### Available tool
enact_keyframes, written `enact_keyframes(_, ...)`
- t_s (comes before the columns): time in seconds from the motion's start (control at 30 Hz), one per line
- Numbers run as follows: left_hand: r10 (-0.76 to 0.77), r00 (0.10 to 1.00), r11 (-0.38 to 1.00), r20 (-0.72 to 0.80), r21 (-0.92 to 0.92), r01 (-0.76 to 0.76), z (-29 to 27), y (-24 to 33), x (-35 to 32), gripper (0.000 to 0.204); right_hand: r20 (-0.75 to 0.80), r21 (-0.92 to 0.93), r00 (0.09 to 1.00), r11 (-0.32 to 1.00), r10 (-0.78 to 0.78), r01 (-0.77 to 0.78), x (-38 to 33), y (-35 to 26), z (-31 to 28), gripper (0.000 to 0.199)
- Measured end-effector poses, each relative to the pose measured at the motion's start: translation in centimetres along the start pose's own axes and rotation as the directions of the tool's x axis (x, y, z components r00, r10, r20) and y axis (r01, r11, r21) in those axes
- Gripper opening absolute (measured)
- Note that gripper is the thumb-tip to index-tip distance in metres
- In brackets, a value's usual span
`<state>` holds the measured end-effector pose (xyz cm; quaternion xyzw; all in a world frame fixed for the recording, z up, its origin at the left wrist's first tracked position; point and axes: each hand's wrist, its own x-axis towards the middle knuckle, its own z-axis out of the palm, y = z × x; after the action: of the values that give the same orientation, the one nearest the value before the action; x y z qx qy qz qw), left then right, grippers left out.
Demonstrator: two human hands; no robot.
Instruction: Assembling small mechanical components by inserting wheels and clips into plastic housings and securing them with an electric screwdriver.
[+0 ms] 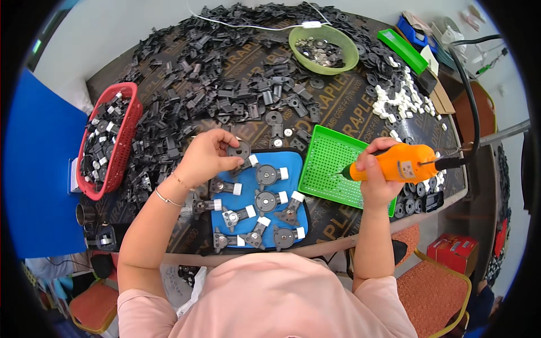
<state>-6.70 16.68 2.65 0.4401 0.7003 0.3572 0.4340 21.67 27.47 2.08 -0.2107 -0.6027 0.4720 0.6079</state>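
My left hand [207, 159] pinches a black round disc [240, 149] between thumb and fingers, at the upper left edge of a blue mat [249, 190]. Several black caster-like pieces with white ends lie on that mat, among them one with a round black disc [267, 201] on top. In my right hand [376, 185] is an orange electric screwdriver [410, 160], held nearly level with its dark tip pointing left. The tip hangs over a green perforated tray [322, 169]. A black cable leaves the tool's rear end.
Heaped black plastic parts [197, 73] cover the table's far and left areas. A red basket [131, 121] of parts stands at the left, a yellow-green basket [327, 70] of small metal pieces at the back. White pieces [394, 104] and a long green tray [403, 52] lie at the right.
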Motion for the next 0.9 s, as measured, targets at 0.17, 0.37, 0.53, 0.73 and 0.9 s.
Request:
enact_keyframes(0.17, 0.038, 0.997, 0.995, -0.063, -0.09, -0.043, -0.4, -3.6, -2.2, 0.032, 0.001, 0.03, 1.0, 1.0, 0.008, -0.008, -0.1, 0.0, 0.3, 0.029)
enact_keyframes(0.37, 0.376, 0.91, 0.859, -0.178, 0.436, -0.27, 1.6, -4.3, -3.3, 0.029, -0.023, 0.037, 1.0, 0.999, 0.006, -0.005, -0.3, 0.1, 0.2, 0.029)
enact_keyframes(0.53, 0.44, 0.881, 0.812, -0.172, 0.496, -0.309, 1.8, -4.1, -3.3, 0.037, -0.036, 0.039, 0.999, 0.999, 0.017, -0.016, -0.2, 0.2, 0.3, 0.028)
enact_keyframes(0.73, 0.496, 0.855, 0.757, -0.151, 0.558, -0.341, 1.5, -4.4, -3.0, 0.039, -0.028, 0.054, 1.0, 0.998, 0.012, -0.01, -0.1, 0.3, 0.2, 0.027)
enact_keyframes(0.9, 0.367, 0.909, 0.798, -0.198, 0.57, -0.198, 1.3, -3.6, -3.2, 0.046, -0.024, 0.04, 1.0, 0.999, 0.01, -0.009, 0.0, 0.3, 0.2, 0.027)
